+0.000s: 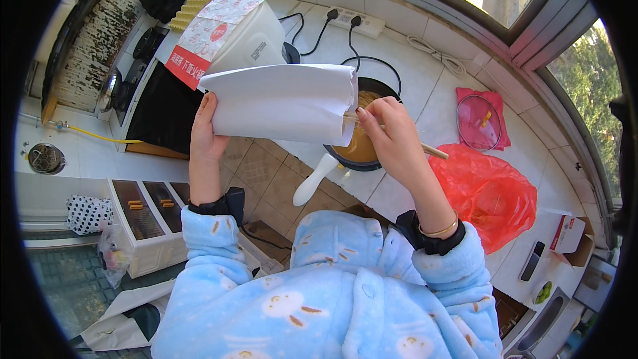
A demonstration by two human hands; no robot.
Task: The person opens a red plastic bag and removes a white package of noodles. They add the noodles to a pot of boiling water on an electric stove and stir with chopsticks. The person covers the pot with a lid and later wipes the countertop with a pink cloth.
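Observation:
My left hand [205,122] grips one end of a white paper package [281,104], held nearly level over the counter's edge. At its opened right end, the fingertips of my right hand [391,127] pinch thin, pale strands like dried noodles [350,117]. Beneath them stands a black electric pan [366,165] with a white handle [315,180], partly covered by the package and my hand. Brown broth [351,152] fills it, and noodles seem to lie in it. A wooden stick [434,150], perhaps a chopstick, juts out behind my right hand; whether I hold it is unclear.
A red plastic bag [491,199] lies right of the pan, near a glass lid [478,122] on a pink cloth [466,93]. Behind the package stands a white appliance [254,40] under a printed sheet [219,35]. Cords run to a power strip [356,21]. A phone [532,261] lies far right.

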